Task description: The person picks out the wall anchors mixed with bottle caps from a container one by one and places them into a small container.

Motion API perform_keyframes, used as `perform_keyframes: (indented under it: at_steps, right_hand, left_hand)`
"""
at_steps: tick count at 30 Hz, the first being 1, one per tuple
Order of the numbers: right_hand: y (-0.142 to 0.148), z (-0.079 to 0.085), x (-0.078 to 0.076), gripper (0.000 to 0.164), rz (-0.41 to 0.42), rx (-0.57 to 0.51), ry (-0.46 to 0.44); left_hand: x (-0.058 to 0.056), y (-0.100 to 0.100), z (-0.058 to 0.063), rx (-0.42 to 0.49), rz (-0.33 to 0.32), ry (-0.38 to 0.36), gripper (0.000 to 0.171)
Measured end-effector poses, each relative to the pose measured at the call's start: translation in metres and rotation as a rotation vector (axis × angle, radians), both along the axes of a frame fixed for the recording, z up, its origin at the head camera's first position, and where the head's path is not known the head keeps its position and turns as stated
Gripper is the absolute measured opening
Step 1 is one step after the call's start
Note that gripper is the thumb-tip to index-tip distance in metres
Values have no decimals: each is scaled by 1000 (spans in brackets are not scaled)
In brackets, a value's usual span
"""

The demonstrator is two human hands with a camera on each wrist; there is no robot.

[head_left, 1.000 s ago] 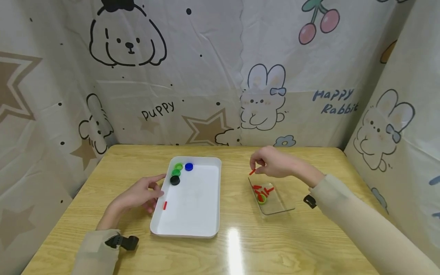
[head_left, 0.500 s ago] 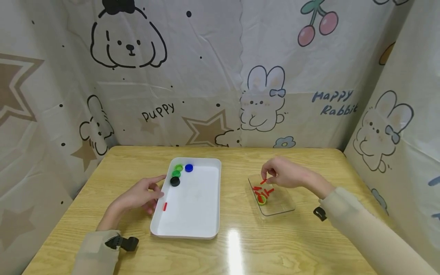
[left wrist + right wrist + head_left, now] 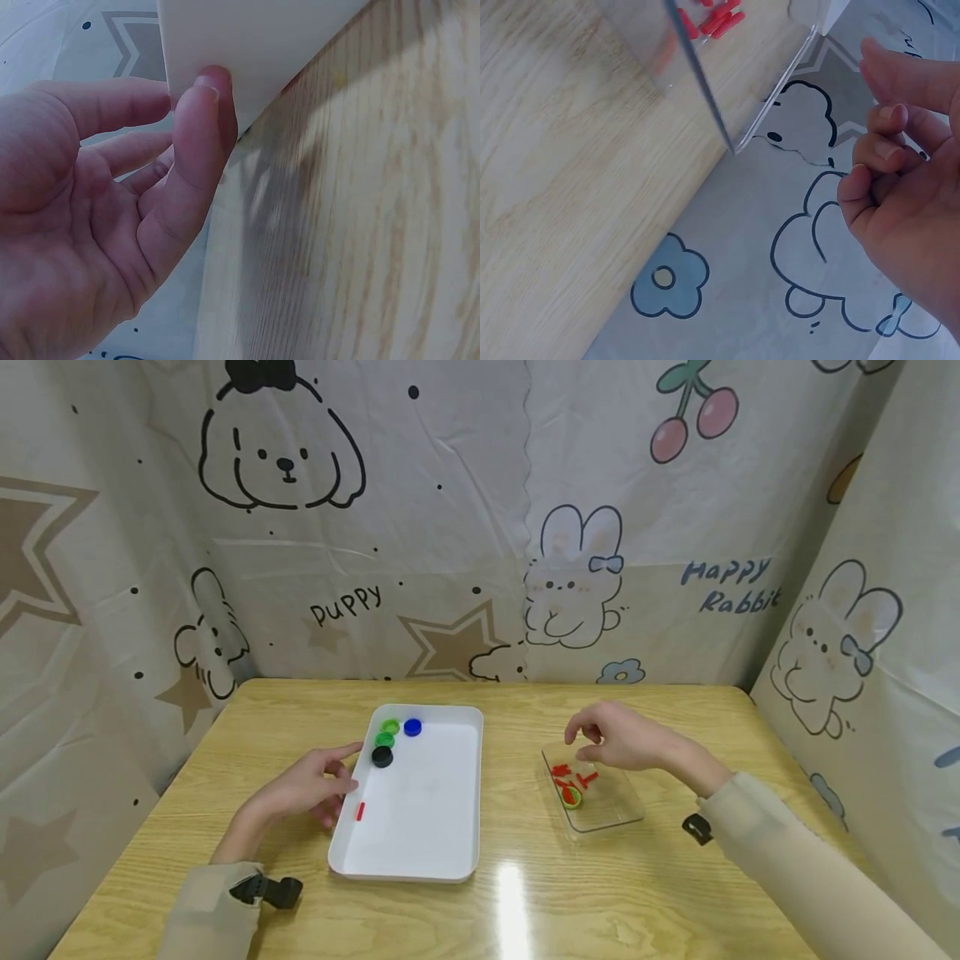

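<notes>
My left hand rests its fingertips against the left side of the white tray; in the left wrist view, fingertips meet its outer wall. Inside the tray lie a blue cap, a black cap, two green caps and a short red rod. My right hand hovers over the far edge of a clear plastic box, thumb and index finger apart, nothing between them. Several short red rods lie in that box around a yellow-green ring-shaped cap.
The wooden table extends between tray and box. A printed white curtain stands behind the table and along both sides. Black straps sit at both wrists over beige sleeves.
My right hand has moved right and down from the box's far left corner to above it, and let go of the red rod it pinched. The left hand stays at the tray.
</notes>
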State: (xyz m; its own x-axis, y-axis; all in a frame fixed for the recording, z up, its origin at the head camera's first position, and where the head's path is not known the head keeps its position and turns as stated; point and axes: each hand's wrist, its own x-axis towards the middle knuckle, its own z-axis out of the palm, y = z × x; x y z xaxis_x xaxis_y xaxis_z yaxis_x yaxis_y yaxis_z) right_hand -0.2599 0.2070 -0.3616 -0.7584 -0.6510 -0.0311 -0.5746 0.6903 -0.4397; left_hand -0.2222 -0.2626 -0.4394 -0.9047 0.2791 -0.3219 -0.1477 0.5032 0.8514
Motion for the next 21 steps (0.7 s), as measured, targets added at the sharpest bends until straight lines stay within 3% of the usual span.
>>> perform_keyframes:
  at_steps: [10,14,21]
  right_hand:
    - [-31,12,-1,25,-17,-36,42]
    - [-49,11,-6,29,18,-17,81]
    - [-89,11,-22,34,106,-56,71]
  left_hand:
    - [1,0,1,2,-5,6,66]
    - [1,1,0,7,-3,-1,66]
    - [0,1,0,-2,2,0,65]
